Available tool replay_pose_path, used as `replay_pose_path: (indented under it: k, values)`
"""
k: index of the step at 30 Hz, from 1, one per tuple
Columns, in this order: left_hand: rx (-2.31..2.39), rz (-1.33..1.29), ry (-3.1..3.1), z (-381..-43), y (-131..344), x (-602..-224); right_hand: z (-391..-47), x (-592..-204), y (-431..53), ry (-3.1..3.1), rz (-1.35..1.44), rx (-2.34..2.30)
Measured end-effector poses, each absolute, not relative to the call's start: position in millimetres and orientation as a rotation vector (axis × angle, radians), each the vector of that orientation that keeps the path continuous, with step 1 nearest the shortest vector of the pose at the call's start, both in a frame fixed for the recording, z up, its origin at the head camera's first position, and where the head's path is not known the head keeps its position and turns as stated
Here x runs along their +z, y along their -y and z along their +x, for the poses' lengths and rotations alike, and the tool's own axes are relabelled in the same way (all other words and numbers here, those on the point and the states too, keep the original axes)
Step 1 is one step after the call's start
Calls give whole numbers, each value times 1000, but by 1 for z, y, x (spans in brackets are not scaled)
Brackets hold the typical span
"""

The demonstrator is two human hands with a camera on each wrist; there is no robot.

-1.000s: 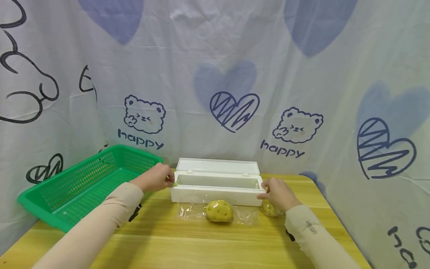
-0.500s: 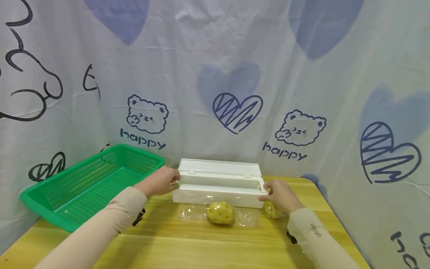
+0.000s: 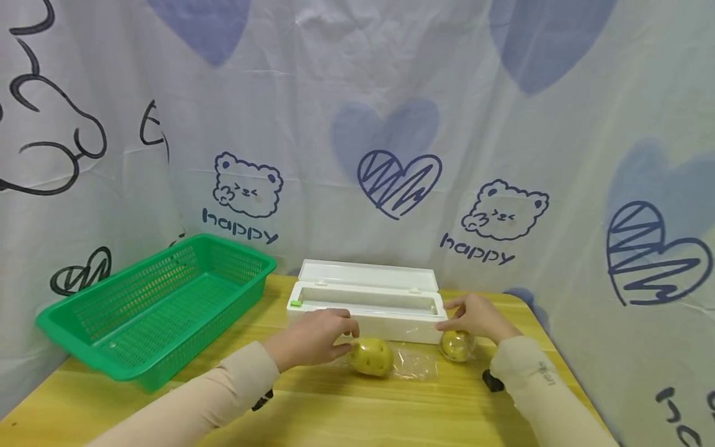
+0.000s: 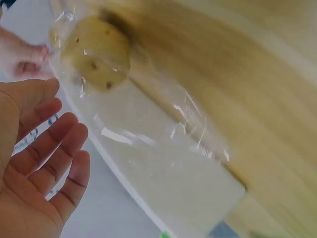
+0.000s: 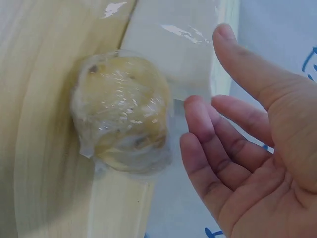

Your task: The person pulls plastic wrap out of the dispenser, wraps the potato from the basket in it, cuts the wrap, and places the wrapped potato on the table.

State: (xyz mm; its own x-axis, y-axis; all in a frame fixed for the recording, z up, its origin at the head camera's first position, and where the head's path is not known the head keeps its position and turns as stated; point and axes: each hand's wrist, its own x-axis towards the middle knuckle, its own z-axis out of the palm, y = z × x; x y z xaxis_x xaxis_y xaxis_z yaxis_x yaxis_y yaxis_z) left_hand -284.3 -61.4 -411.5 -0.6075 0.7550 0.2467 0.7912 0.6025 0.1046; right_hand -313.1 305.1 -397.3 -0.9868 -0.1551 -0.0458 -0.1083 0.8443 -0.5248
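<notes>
A white cling film dispenser (image 3: 365,324) stands on the table with its lid (image 3: 368,273) raised, a small green slider (image 3: 296,303) at its left end. Clear cling film (image 3: 416,364) spreads in front of it, and a bare potato (image 3: 375,357) lies on the film. My left hand (image 3: 313,338) hovers before the dispenser, beside this potato, its fingers loosely bent and holding nothing. At the dispenser's right end is my right hand (image 3: 476,318), fingers spread and nothing gripped. Just below it sits a second potato (image 5: 124,111) wrapped in film.
A green perforated basket (image 3: 212,323) occupies the left side of the wooden table (image 3: 335,416). Behind the table hangs a white curtain (image 3: 313,205) with hearts and bears.
My left hand has left the dispenser's left end and moved right and nearer, beside the bare potato. The green slider at that end is now uncovered. My right hand stays near the right end.
</notes>
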Motion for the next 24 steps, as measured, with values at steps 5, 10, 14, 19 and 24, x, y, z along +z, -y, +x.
replay_pose_path:
  k: [5,10,14,19,24]
  values:
    - [-262,-1317,2603,-279,51,-423,-306,-390,-309,-2932,-199,-873]
    - [-217,-1309,2545,-276,49,-429,-282,-378,-292,-2967,-330,-922]
    - [-227,-1308,2522,-273,51,-429,-251,-375,-263,-3009,-587,-858]
    - [-211,-1311,2527,-273,51,-427,-216,-388,-221,-3109,-923,-646]
    - [-214,-1309,2547,-272,47,-429,-200,-415,-185,-3213,-906,-418]
